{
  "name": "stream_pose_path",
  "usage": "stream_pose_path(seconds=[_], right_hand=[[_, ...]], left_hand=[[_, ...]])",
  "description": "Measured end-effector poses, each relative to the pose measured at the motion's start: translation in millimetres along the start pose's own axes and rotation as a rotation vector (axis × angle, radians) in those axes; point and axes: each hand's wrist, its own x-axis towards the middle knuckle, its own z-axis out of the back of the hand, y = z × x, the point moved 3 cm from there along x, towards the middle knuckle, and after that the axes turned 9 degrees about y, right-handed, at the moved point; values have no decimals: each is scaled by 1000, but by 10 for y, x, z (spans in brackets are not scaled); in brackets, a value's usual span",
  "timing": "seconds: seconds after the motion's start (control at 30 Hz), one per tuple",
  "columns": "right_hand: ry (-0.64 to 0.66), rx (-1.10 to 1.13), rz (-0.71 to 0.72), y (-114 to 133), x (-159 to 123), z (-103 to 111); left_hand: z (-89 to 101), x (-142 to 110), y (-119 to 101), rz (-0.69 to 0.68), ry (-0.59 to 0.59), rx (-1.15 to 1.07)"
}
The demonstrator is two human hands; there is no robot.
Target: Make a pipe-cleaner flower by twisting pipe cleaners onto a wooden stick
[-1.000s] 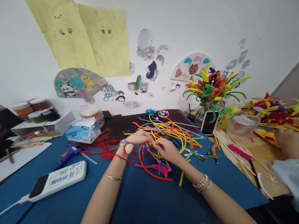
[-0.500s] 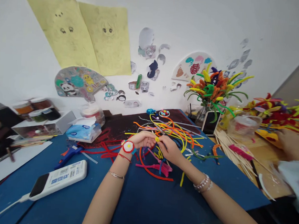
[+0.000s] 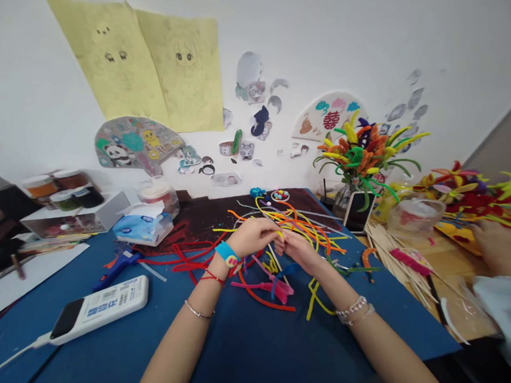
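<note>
**A:** Bench status?

**Me:** Blue card sheet under everything. White plastic power bank and blue hot-glue gun sit left of my arms. Loose red pipe cleaners lie by my left wrist. Bundle of thin wooden sticks lies right, off the sheet.

**A:** Containers?

**Me:** Clear glass vase holds a bouquet of multicoloured pipe-cleaner flowers. Small round dish holds coloured pom-poms. Clear plastic tub sits on the wooden table; contents unclear.

**A:** Hands?

**Me:** Left hand and right hand close together, fingers curled, not spread. Both pinch a yellow pipe cleaner at the fingertips, above a loose tangle of multicoloured pipe cleaners mid-sheet, straight ahead of me. Another person's hand sits far right, well apart from mine.
</note>
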Motion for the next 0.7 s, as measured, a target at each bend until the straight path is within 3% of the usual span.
stream_pose_path(seconds=[0.13, 0.27, 0.33, 0.4, 0.53, 0.7], right_hand=[[26, 16, -66, -27, 9, 18], [-52, -20, -167, -66, 17, 123], [-105, -84, -204, -73, 18, 189], [-156, -264, -159, -46, 22, 243], [-216, -774, 70, 71, 17, 268], [-146, -1063, 163, 143, -6, 235]], left_hand=[[-21, -9, 11, -36, 52, 203], [-126, -4, 33, -61, 133, 325], [-200, 11, 64, -63, 113, 324], [-259, 28, 112, -47, 34, 260], [-298, 43, 206, 51, -138, 12], [-214, 14, 217, 113, -203, -162]])
